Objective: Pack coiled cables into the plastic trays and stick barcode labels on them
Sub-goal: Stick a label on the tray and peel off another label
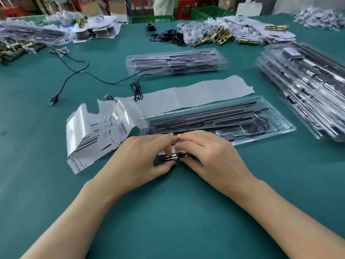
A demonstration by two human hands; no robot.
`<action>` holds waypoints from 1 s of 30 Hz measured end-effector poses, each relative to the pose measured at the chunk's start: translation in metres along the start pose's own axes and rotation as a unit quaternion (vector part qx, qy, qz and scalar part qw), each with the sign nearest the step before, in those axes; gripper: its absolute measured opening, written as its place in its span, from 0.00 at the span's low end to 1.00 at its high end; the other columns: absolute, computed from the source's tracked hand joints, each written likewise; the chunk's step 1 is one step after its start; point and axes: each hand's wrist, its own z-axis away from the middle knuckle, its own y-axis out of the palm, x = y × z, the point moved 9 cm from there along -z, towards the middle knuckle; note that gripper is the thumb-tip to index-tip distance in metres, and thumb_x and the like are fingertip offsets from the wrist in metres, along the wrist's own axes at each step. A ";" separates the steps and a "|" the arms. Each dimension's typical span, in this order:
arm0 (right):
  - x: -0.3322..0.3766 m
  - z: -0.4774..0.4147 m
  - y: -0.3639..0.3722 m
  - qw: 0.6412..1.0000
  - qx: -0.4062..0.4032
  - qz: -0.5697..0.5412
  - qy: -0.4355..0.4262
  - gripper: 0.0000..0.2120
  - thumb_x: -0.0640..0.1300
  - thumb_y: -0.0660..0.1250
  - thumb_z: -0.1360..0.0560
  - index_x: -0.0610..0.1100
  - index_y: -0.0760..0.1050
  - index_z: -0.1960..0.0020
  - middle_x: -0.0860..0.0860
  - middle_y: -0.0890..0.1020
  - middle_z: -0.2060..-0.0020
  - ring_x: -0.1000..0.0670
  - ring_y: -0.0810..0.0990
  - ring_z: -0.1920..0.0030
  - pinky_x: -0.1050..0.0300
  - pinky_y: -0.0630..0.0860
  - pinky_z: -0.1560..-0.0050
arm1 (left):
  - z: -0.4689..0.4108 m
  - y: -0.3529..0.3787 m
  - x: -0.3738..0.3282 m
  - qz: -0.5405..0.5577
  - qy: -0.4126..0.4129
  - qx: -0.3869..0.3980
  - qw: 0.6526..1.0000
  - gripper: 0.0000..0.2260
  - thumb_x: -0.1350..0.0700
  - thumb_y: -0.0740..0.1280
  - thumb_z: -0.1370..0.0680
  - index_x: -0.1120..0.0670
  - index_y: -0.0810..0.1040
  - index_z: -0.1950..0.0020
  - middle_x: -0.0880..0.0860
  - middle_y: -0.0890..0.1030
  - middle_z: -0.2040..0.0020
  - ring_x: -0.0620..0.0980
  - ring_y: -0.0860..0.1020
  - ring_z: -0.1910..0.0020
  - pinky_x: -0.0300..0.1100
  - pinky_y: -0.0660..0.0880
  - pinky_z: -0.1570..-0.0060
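The left hand (pixel 141 156) and the right hand (pixel 211 157) both have their fingers curled round a small dark bundle (pixel 171 157), likely a coiled cable, on the table just in front of the open tray (pixel 270 136). They seem to be pressing a white label (pixel 174 145) onto it. Stacks of filled trays (pixel 308 86) suggest much is done, but a loose cable (pixel 80 71) lies uncoiled and the label sheet (pixel 97 131) holds more stickers.

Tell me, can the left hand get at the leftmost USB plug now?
Probably yes, after letting go: the left hand pinches a small dark item with the right hand. The USB plug lies uncovered, with only flat label sheets between.
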 end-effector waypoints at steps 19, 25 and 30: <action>0.001 0.007 0.002 1.000 -0.020 0.003 0.007 0.06 0.39 0.74 0.22 0.41 0.84 0.45 0.47 0.86 0.44 0.44 0.84 0.39 0.44 0.81 0.40 | 0.008 -0.016 -0.016 -0.224 0.103 -0.018 0.969 0.05 0.57 0.73 0.26 0.53 0.78 0.56 0.49 0.76 0.61 0.54 0.75 0.63 0.48 0.73 0.64; 0.002 0.007 0.001 0.999 -0.037 0.007 0.003 0.07 0.39 0.74 0.22 0.42 0.84 0.45 0.47 0.85 0.44 0.45 0.83 0.40 0.45 0.80 0.38 | 0.027 -0.021 -0.018 -0.218 0.099 -0.145 0.960 0.05 0.59 0.70 0.20 0.54 0.84 0.54 0.49 0.81 0.59 0.54 0.78 0.62 0.46 0.76 0.64; 0.010 0.001 -0.001 0.998 -0.030 0.042 -0.031 0.07 0.39 0.74 0.24 0.41 0.82 0.46 0.47 0.83 0.45 0.44 0.81 0.42 0.48 0.76 0.38 | 0.032 -0.025 -0.023 -0.211 0.126 -0.174 0.954 0.06 0.59 0.72 0.20 0.56 0.85 0.57 0.50 0.82 0.60 0.53 0.78 0.66 0.47 0.75 0.70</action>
